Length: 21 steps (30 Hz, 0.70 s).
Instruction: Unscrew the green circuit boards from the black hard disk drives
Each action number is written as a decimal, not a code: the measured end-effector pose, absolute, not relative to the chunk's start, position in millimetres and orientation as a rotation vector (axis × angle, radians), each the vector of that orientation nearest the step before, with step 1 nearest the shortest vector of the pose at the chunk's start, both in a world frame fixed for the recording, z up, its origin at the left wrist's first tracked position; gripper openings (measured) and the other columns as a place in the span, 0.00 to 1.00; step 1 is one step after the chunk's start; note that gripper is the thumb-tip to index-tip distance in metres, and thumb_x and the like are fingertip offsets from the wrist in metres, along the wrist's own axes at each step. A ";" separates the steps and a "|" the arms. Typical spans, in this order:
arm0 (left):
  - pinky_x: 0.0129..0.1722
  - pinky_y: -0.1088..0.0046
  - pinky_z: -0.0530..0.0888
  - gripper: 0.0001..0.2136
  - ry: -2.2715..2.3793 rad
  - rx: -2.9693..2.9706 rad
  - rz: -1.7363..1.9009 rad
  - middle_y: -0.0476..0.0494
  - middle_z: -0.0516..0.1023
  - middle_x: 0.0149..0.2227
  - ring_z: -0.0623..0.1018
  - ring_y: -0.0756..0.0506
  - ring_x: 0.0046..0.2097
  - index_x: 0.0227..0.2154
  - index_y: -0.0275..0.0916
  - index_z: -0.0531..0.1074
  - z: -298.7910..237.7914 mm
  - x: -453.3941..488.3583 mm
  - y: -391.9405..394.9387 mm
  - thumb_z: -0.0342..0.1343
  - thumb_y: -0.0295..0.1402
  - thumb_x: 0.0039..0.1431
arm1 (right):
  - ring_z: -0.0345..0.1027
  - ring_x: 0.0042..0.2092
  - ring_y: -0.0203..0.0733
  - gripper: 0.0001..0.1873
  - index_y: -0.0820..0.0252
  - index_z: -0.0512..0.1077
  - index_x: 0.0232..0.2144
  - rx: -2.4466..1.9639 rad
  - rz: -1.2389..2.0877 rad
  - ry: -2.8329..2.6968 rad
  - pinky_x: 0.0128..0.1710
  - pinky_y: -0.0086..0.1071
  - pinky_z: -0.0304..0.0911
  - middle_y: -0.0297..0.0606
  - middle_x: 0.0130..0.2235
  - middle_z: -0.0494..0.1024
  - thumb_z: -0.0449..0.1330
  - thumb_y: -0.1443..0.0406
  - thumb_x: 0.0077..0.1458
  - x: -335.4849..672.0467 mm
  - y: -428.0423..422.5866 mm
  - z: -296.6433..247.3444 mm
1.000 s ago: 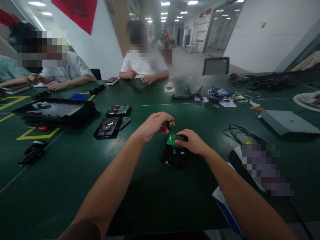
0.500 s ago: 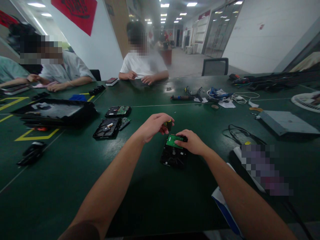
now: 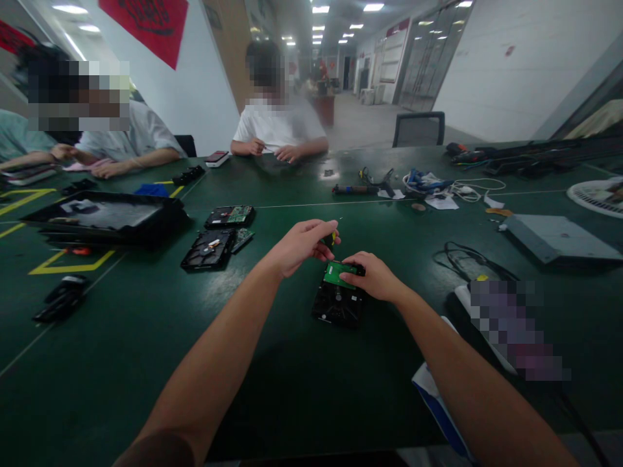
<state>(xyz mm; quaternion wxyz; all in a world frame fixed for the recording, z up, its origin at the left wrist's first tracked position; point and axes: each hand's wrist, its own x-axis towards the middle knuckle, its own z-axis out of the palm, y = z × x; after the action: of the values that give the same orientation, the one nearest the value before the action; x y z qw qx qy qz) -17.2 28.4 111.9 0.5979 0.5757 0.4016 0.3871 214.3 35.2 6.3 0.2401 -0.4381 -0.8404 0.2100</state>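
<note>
Hard drive (image 3: pixel 337 306) on dark green table (image 3: pixel 311 389), circuit board (image 3: pixel 335 274) at its 12 o'clock end. Right hand (image 3: pixel 374 275) at 2 o'clock clamped on drive's edge, thumb on board. Left hand (image 3: pixel 302 246), apart at 11 o'clock, curled round yellow-marked tool (image 3: pixel 333 239), mostly hidden.

The left hand (image 3: pixel 307 244) hides most of a yellow thing (image 3: pixel 333 238), leaving it unidentifiable; the right hand (image 3: pixel 377 275) covers a far corner of the drive (image 3: pixel 338 306). The view's right edge cuts off a round white thing (image 3: pixel 583 197).

A black hard drive (image 3: pixel 338 306) lies flat, green board (image 3: pixel 333 274) up, near a yellow-marked tool (image 3: pixel 333 239).
</note>
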 end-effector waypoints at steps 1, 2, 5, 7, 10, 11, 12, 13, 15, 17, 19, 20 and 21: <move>0.28 0.74 0.72 0.13 0.941 1.348 0.906 0.39 0.80 0.42 0.79 0.50 0.30 0.38 0.36 0.77 111.4 -17.1 28.7 0.58 0.43 0.66 | 0.72 0.48 0.50 0.17 0.56 0.79 0.49 -1.200 0.575 -2.301 0.51 0.45 0.65 0.43 0.47 0.81 0.67 0.55 0.60 214.3 35.2 6.4; 0.28 0.74 0.72 0.12 0.951 1.363 0.914 0.40 0.79 0.41 0.78 0.51 0.29 0.38 0.36 0.77 110.9 -17.2 29.0 0.59 0.42 0.66 | 0.72 0.48 0.50 0.17 0.56 0.79 0.49 -1.204 0.576 -2.300 0.51 0.45 0.65 0.43 0.47 0.81 0.67 0.56 0.60 214.3 35.1 6.6; 0.27 0.74 0.71 0.11 0.975 1.390 0.916 0.43 0.78 0.38 0.77 0.51 0.28 0.37 0.36 0.78 110.7 -18.0 29.6 0.59 0.40 0.65 | 0.72 0.48 0.49 0.17 0.55 0.79 0.49 -1.215 0.584 -2.299 0.51 0.45 0.65 0.43 0.47 0.80 0.67 0.56 0.60 214.1 34.7 7.2; 0.27 0.74 0.70 0.10 0.989 1.383 0.902 0.42 0.79 0.39 0.78 0.51 0.28 0.37 0.36 0.78 112.3 -18.1 28.9 0.59 0.39 0.65 | 0.72 0.48 0.50 0.17 0.56 0.79 0.49 -1.222 0.585 -2.296 0.51 0.44 0.65 0.43 0.47 0.80 0.67 0.56 0.60 214.1 34.5 7.3; 0.26 0.74 0.70 0.09 0.999 1.350 0.884 0.39 0.81 0.42 0.79 0.50 0.29 0.39 0.36 0.76 116.1 -17.0 26.4 0.58 0.38 0.65 | 0.72 0.49 0.50 0.18 0.56 0.79 0.49 -1.226 0.577 -2.292 0.51 0.45 0.65 0.44 0.48 0.80 0.68 0.55 0.59 214.2 34.4 6.7; 0.26 0.74 0.71 0.09 1.001 1.336 0.882 0.38 0.81 0.42 0.79 0.49 0.29 0.39 0.36 0.76 117.1 -16.5 25.5 0.58 0.38 0.65 | 0.72 0.49 0.50 0.18 0.56 0.79 0.49 -1.228 0.574 -2.291 0.51 0.45 0.65 0.44 0.48 0.80 0.68 0.55 0.59 214.3 34.4 6.4; 0.26 0.73 0.71 0.09 1.001 1.322 0.883 0.38 0.82 0.42 0.80 0.49 0.28 0.39 0.36 0.75 117.8 -16.1 24.9 0.58 0.38 0.64 | 0.72 0.49 0.50 0.18 0.55 0.79 0.49 -1.229 0.574 -2.293 0.51 0.45 0.65 0.44 0.48 0.80 0.68 0.55 0.59 214.4 34.3 6.2; 0.26 0.73 0.72 0.09 0.998 1.309 0.887 0.37 0.82 0.42 0.80 0.49 0.28 0.39 0.36 0.74 117.9 -15.9 24.5 0.58 0.38 0.64 | 0.72 0.49 0.50 0.18 0.55 0.79 0.50 -1.228 0.574 -2.295 0.51 0.45 0.65 0.44 0.48 0.80 0.68 0.55 0.60 214.4 34.2 6.0; 0.27 0.73 0.72 0.09 0.984 1.296 0.901 0.37 0.82 0.41 0.80 0.48 0.28 0.38 0.37 0.73 116.6 -16.1 25.0 0.58 0.38 0.63 | 0.72 0.49 0.50 0.18 0.56 0.78 0.50 -1.229 0.577 -2.293 0.51 0.45 0.65 0.44 0.48 0.80 0.67 0.55 0.60 214.3 34.1 6.1; 0.27 0.73 0.71 0.09 0.978 1.317 0.916 0.38 0.82 0.40 0.79 0.49 0.28 0.36 0.36 0.74 114.2 -17.1 26.8 0.57 0.37 0.63 | 0.72 0.49 0.50 0.18 0.56 0.78 0.50 -1.227 0.581 -2.292 0.51 0.45 0.65 0.44 0.48 0.80 0.67 0.56 0.60 214.1 34.0 6.5; 0.26 0.73 0.70 0.08 0.993 1.357 0.936 0.41 0.81 0.37 0.77 0.50 0.27 0.34 0.36 0.76 111.8 -18.4 29.2 0.57 0.36 0.62 | 0.72 0.49 0.50 0.18 0.56 0.79 0.49 -1.228 0.581 -2.292 0.52 0.45 0.65 0.43 0.48 0.80 0.67 0.56 0.60 213.9 34.0 7.0; 0.26 0.74 0.69 0.08 1.004 1.378 0.942 0.42 0.80 0.36 0.76 0.51 0.27 0.34 0.36 0.77 111.1 -19.1 30.1 0.57 0.36 0.61 | 0.72 0.49 0.50 0.18 0.56 0.79 0.49 -1.229 0.579 -2.293 0.52 0.45 0.65 0.43 0.48 0.80 0.67 0.56 0.60 213.8 34.0 7.1; 0.26 0.74 0.69 0.08 1.011 1.394 0.941 0.43 0.79 0.34 0.76 0.51 0.26 0.34 0.37 0.77 110.8 -19.8 30.8 0.56 0.36 0.61 | 0.72 0.49 0.50 0.18 0.56 0.79 0.49 -1.230 0.579 -2.293 0.51 0.45 0.65 0.43 0.47 0.80 0.67 0.55 0.60 213.8 34.0 7.2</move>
<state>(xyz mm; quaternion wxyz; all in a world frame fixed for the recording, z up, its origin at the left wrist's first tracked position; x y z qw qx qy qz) -19.8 30.8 110.8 0.5558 0.5905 0.4283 0.3987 213.8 34.0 7.2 0.2355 -0.4485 -0.8360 0.2109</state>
